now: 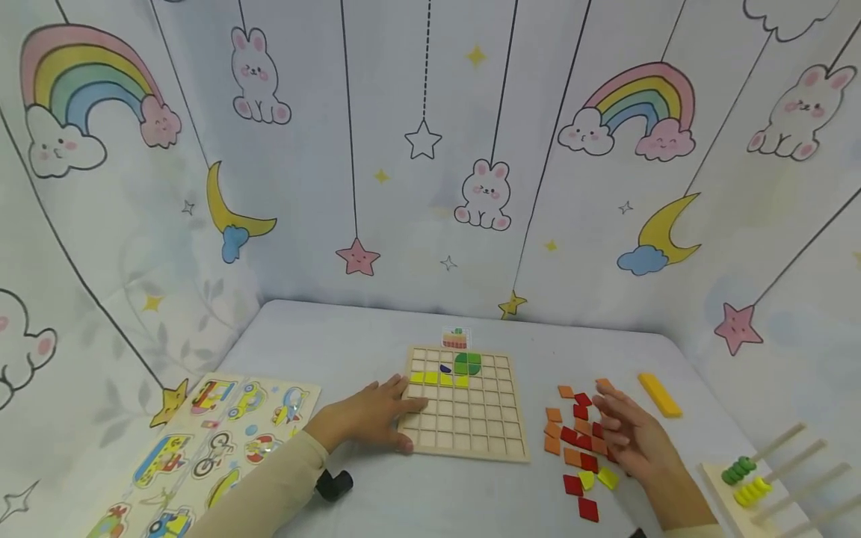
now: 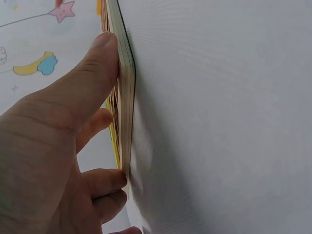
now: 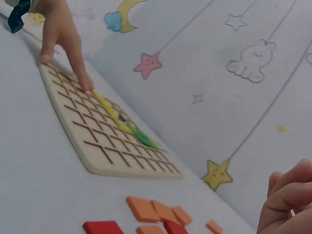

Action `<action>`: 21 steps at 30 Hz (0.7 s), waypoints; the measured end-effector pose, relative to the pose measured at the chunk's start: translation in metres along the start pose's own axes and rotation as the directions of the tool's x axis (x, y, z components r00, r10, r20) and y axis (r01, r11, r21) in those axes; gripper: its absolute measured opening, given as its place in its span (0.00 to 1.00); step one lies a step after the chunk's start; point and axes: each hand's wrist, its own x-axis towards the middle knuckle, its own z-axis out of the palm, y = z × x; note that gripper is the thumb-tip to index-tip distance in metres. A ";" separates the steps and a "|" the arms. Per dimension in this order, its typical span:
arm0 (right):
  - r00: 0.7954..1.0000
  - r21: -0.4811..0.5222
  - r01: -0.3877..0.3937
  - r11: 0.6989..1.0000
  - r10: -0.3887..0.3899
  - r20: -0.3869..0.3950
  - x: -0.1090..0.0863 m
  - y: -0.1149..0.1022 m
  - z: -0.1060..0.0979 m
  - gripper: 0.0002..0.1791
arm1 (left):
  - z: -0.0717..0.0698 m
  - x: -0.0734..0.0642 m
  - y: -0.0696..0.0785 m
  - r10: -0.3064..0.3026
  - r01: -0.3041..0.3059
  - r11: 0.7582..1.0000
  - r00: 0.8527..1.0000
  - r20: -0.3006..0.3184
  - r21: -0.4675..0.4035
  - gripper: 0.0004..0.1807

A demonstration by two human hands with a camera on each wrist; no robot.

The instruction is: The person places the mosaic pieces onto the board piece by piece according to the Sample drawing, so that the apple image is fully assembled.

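Note:
A wooden grid board (image 1: 464,418) lies on the table, holding yellow pieces (image 1: 437,379), green pieces (image 1: 467,364) and one blue piece (image 1: 445,368). My left hand (image 1: 373,415) rests at the board's left side; in the left wrist view its thumb and fingers (image 2: 105,180) touch the board's edge. Over the right-hand scatter of red tiles (image 1: 588,509) and orange tiles (image 1: 553,444) is my right hand (image 1: 635,433), its fingers loosely bent. An orange tile (image 1: 603,383) shows beside its fingertips, seemingly on the table. No held piece is visible in the right wrist view.
A small picture card (image 1: 456,338) lies behind the board. To the left are a picture puzzle board (image 1: 195,456) and a black object (image 1: 334,486). On the right are a yellow-orange bar (image 1: 660,394) and a wooden peg stand with beads (image 1: 753,489). Patterned cloth surrounds the table.

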 end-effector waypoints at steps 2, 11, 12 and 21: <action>0.999 0.024 -0.018 1.000 0.019 -0.040 -0.023 -0.008 -0.012 0.21 | -0.002 0.000 0.000 -0.001 0.001 1.000 1.000 0.001 -0.004 0.46; 0.883 -0.434 -0.295 0.851 0.070 -0.463 -0.056 0.010 -0.039 0.10 | -0.005 -0.001 0.001 -0.008 0.008 1.000 1.000 0.000 -0.008 0.46; 0.871 -0.503 -0.327 0.800 0.049 -0.489 -0.055 0.014 -0.040 0.13 | -0.005 -0.001 0.001 -0.009 0.009 1.000 1.000 0.000 -0.010 0.46; 0.833 -0.768 -0.441 0.464 -0.107 -0.543 -0.048 0.036 -0.037 0.36 | -0.001 0.000 -0.001 -0.010 0.011 1.000 1.000 0.010 -0.010 0.46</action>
